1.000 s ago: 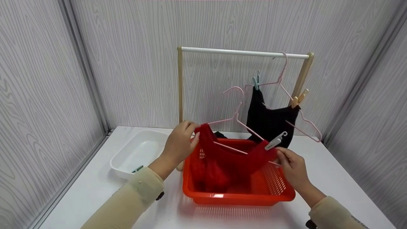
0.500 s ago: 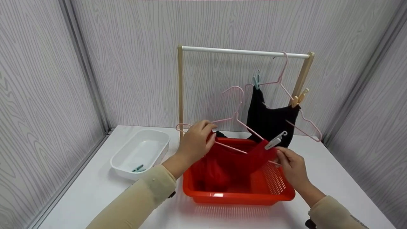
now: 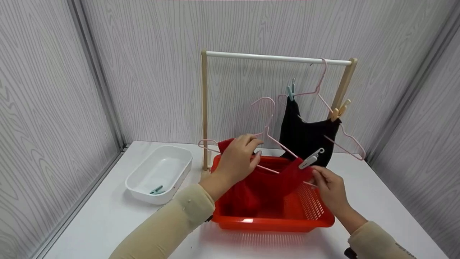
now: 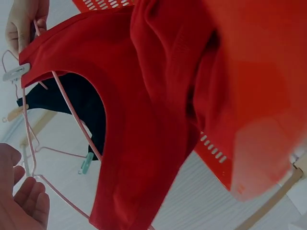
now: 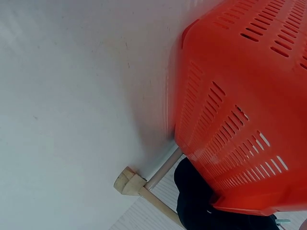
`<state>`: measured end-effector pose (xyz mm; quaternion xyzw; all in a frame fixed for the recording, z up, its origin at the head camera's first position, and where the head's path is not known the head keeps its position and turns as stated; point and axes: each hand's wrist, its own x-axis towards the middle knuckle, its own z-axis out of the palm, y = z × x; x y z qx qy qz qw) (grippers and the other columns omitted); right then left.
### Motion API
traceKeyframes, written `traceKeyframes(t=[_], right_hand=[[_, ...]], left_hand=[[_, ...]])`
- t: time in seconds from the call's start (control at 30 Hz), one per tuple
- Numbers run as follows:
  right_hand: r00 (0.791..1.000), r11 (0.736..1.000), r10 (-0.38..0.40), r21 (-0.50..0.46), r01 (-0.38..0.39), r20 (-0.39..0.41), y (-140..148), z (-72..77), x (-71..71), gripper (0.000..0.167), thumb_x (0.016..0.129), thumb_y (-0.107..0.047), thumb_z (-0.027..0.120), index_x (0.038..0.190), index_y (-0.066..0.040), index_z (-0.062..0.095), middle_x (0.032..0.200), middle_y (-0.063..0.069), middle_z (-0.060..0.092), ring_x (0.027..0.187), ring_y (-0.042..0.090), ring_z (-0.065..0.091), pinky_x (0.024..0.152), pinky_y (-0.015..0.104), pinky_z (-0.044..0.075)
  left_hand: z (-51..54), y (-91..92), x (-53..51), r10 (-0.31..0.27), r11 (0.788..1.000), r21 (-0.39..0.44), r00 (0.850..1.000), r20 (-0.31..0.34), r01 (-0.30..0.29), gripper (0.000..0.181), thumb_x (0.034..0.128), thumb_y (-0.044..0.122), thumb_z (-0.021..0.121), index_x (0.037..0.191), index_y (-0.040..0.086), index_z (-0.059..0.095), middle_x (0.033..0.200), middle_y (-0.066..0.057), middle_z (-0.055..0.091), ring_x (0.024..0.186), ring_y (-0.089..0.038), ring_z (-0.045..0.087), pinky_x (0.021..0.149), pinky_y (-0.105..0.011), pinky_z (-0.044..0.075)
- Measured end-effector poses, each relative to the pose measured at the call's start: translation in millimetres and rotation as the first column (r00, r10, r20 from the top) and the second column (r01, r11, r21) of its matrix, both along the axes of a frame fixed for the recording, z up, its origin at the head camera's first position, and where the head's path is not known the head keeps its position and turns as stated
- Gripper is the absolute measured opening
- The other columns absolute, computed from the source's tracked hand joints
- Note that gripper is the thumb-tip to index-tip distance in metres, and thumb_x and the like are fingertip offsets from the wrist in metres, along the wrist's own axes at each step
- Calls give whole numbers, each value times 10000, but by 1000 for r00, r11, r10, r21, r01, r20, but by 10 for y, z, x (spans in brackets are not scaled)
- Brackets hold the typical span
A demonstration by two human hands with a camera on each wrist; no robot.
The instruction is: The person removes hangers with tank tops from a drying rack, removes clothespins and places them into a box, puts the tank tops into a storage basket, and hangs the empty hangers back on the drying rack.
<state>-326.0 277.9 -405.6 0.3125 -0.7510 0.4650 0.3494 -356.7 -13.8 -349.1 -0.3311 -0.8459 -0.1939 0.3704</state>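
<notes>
A red garment [image 3: 266, 187] [image 4: 129, 96] is draped on a pink hanger [image 3: 282, 146], its lower part in the red basket [image 3: 269, 222]. A white clip [image 3: 308, 161] [image 4: 17, 72] sits on the garment's right strap. Beside that clip my right hand [image 3: 332, 190] [image 4: 24, 26] pinches the strap and the hanger's end. My left hand [image 3: 235, 160] [image 4: 21, 194] is over the hanger's left side with bent, parted fingers; in the left wrist view nothing is between them. The left strap lies over the hanger with no clip visible on it.
A white tray [image 3: 161, 172] with teal clips [image 3: 157, 190] stands at the left. Behind the basket is a rack with a white rail [image 3: 276, 57]. From it hangs a black garment [image 3: 309, 136] on a pink hanger, held by teal and yellow clips. In the right wrist view, the basket [image 5: 230, 120] fills the right side.
My left hand has let go of the left strap and moved right along the hanger, uncovering the strap and the hanger's left end. The right hand has stayed in place.
</notes>
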Motion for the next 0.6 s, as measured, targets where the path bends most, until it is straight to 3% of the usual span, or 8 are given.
traceKeyframes(t=[0.2,0.6], right_hand=[[1000,1000,-16,4,16,8,18,-46,-38,214,899,242,522,1020,139,665,700,173,629,618,87,627,566,153,533],[1000,1000,-15,23,15,4,-23,37,33,190,906,224,531,1014,142,664,697,178,623,622,94,626,578,166,543]], left_hand=[[19,165,16,-1,1000,-27,1000,-9,1,293,967,242,641,1235,125,663,1204,-43,629,1149,-186,590,1066,-289,433],[61,464,53,38,995,-89,999,5,-37,369,986,305,612,1327,164,623,1362,-27,589,1271,-189,526,1135,-328,357]])
